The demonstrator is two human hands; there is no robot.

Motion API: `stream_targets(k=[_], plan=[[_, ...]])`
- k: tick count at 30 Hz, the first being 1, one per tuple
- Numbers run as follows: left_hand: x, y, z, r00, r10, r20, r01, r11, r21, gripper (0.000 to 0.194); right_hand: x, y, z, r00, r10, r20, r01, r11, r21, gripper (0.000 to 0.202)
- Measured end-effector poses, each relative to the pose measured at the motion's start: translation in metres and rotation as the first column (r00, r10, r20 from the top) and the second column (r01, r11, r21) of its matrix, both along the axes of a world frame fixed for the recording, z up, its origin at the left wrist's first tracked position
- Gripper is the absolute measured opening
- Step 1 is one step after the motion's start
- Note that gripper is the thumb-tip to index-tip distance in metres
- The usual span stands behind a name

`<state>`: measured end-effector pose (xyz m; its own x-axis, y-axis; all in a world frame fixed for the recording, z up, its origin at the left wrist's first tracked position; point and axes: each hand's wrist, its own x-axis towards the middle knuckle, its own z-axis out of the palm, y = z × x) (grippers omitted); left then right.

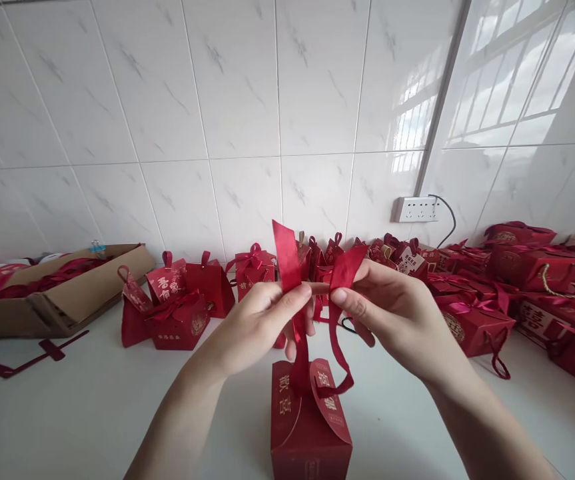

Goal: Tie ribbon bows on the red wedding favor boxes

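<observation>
In front of me on the table stands a red gift box (311,437) with gold characters and curved top flaps. A red ribbon (300,350) rises from its top, with two ends in the air above it. My left hand (267,320) pinches one end between thumb and fingers, and a slanted cut tip sticks up past the thumb. My right hand (387,310) pinches the other end, which bends over the fingers and hangs in a loose curve down to the box. Both hands are close together above the box; some fingertips are hidden behind the ribbon.
At the left lies an open cardboard box (67,300) full of red ribbons, with dark red strips (27,360) before it. Several finished red boxes (177,323) stand along the wall, and more are piled at the right (477,327). A power strip (417,209) is on the tiled wall.
</observation>
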<state>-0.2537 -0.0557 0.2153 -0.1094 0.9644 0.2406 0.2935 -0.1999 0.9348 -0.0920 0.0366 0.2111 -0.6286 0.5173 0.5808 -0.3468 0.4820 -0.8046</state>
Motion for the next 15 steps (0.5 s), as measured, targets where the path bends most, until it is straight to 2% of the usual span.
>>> stream_targets(k=[3,7,10,15], plan=[[0.001,-0.003,0.002,0.997,-0.040,0.068,0.039,0.999,0.020,0.041,-0.004,0.002,-0.001,1.000,-0.018,-0.018,0.017,0.998,-0.056,0.024],[0.000,-0.004,0.007,0.998,-0.043,-0.037,0.040,0.998,-0.056,0.045,-0.006,0.001,-0.001,0.999,-0.018,-0.050,0.012,0.992,-0.122,0.026],[0.000,-0.005,0.010,0.990,-0.066,-0.127,0.051,0.991,-0.120,0.047,-0.007,0.001,0.000,0.998,0.033,-0.054,-0.041,0.987,-0.153,0.026],[0.005,-0.008,0.010,0.967,-0.206,-0.149,0.181,0.970,-0.164,0.044,-0.010,0.000,-0.001,0.978,0.185,-0.096,-0.201,0.960,-0.196,0.021]])
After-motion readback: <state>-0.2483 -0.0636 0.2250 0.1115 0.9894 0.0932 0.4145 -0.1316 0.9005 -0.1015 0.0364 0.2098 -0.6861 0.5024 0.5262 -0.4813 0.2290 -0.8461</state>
